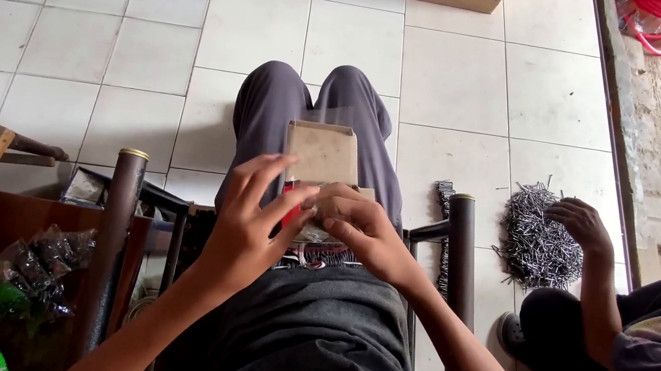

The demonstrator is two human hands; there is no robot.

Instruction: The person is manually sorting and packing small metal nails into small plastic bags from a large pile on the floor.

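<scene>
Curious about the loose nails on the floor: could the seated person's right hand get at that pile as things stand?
Probably not right away. The right hand is busy on the small cardboard box over the lap, the chair's armrest post stands between, and another person's hand rests on the nail pile.

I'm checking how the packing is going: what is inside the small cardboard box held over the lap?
The small cardboard box shows only its closed brown flap, so its contents are hidden. The left hand and right hand cover its lower part; something red shows between the fingers.
</scene>
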